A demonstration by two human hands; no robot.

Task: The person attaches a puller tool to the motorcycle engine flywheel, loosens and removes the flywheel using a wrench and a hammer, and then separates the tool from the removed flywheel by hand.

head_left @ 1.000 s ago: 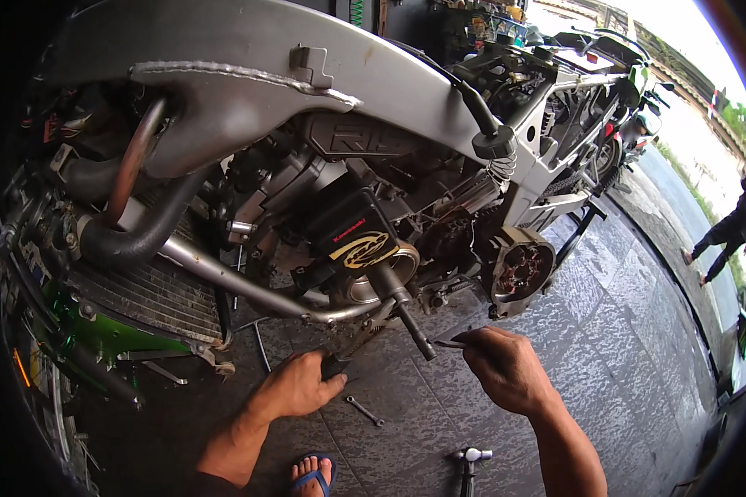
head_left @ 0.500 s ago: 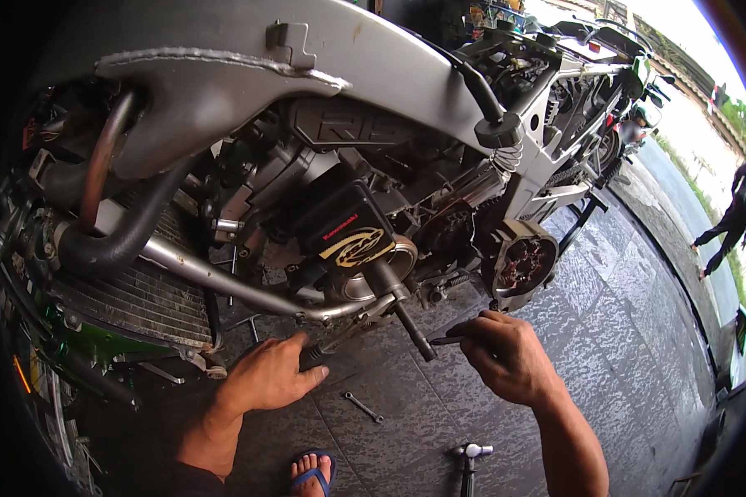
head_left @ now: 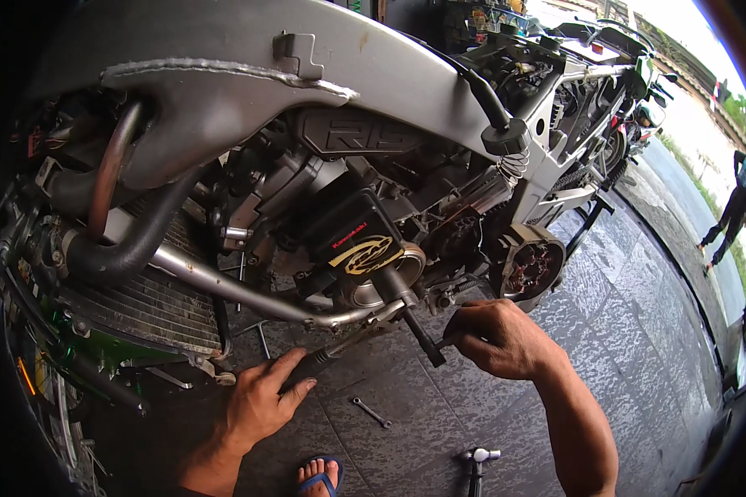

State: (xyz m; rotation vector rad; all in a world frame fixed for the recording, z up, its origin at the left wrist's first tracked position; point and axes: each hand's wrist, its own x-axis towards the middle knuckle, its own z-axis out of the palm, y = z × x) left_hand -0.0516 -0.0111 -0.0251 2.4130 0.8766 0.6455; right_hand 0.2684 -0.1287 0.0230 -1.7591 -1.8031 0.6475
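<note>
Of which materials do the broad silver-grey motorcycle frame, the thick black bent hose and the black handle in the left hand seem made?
Broad silver-grey frame: metal, satin; a rippled weld bead shows. Exact metal unclear.
Thick black bent hose: probably rubber; smooth, soft sheen.
Black handle in the left hand: perhaps plastic or rubber; dull, no metallic shine.

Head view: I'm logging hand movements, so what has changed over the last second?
The left hand and the black-handled tool it holds have swung left, away from the small wrench. The right hand has moved up, closer to the end of the dark bar; its thin tool is now mostly hidden. The wrench and silver-headed tool stayed put.
</note>
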